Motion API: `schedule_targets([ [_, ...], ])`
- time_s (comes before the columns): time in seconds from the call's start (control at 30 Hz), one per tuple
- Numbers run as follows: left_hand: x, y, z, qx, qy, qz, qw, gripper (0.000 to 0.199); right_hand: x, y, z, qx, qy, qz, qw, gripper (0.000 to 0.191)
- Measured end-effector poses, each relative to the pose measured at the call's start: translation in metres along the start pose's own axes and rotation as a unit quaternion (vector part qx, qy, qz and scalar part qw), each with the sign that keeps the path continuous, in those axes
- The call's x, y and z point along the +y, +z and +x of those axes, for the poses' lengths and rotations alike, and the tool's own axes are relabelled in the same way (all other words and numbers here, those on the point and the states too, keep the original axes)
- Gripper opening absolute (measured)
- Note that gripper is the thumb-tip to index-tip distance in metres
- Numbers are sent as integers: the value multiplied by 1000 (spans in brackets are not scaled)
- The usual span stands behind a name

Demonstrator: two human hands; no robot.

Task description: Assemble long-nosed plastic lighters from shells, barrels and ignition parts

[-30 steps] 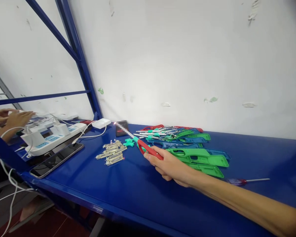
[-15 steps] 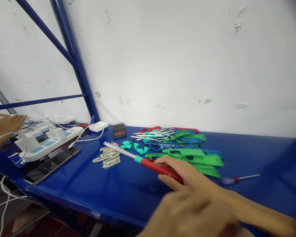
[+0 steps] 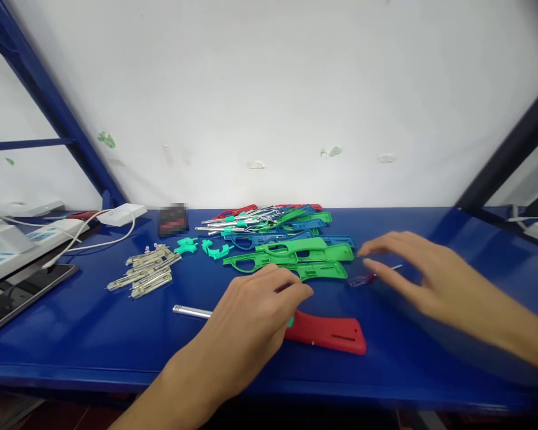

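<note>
A red lighter-shaped piece with a silver tube lies across the front of the blue table. My left hand is closed over its middle, hiding the part between tube and handle. To the right, my right hand is open, thumb and fingers apart with nothing between them. Its fingertips are over a small screwdriver with a purple and red handle. Green shell pieces lie just beyond my left hand, with blue and red shells and metal tubes behind them.
Clear gas cartridges are piled at the left, near teal clips. A dark box stands by the wall. A phone, a power strip and a white cable lie at the far left.
The view has swung right. The red piece, held up by my right hand before, is now down on the table under my left hand. My right hand has let go and moved to the screwdriver.
</note>
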State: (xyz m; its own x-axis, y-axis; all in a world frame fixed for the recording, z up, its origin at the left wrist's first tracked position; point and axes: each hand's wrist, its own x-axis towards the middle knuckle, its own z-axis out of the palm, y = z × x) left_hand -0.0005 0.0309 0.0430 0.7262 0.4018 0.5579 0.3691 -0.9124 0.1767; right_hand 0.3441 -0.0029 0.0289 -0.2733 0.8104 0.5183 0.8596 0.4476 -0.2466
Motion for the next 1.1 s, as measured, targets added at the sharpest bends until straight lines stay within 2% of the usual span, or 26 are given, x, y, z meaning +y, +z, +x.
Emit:
schedule_targets([
  [0.13, 4, 2, 2, -30, 13, -7, 999, 34, 52, -8, -14, -36, 11, -13, 999, 36],
  [0.27, 15, 9, 6, -58, 13, -34, 998, 39, 68, 0, -31, -78, 25, -19, 997, 33],
  [0.37, 24, 18, 8, -67, 20, -65, 995, 42, 65, 1, -46, -76, 55, -32, 995, 33],
  [0.47, 31, 28, 8, -59, 25, -93, 994, 40, 56, -3, -59, -37, 99, -44, 993, 35],
  [0.6, 34, 36, 9, -51, 33, -106, 992, 34, 42, -4, -67, 12, 134, -43, 990, 47],
  [0.83, 34, 46, 8, -20, 60, -99, 993, 29, 33, 11, -70, 28, 121, -47, 991, 47],
  [1.1, 38, 39, 12, -33, 81, -42, 995, 39, 29, 6, -70, 38, 109, -51, 992, 48],
])
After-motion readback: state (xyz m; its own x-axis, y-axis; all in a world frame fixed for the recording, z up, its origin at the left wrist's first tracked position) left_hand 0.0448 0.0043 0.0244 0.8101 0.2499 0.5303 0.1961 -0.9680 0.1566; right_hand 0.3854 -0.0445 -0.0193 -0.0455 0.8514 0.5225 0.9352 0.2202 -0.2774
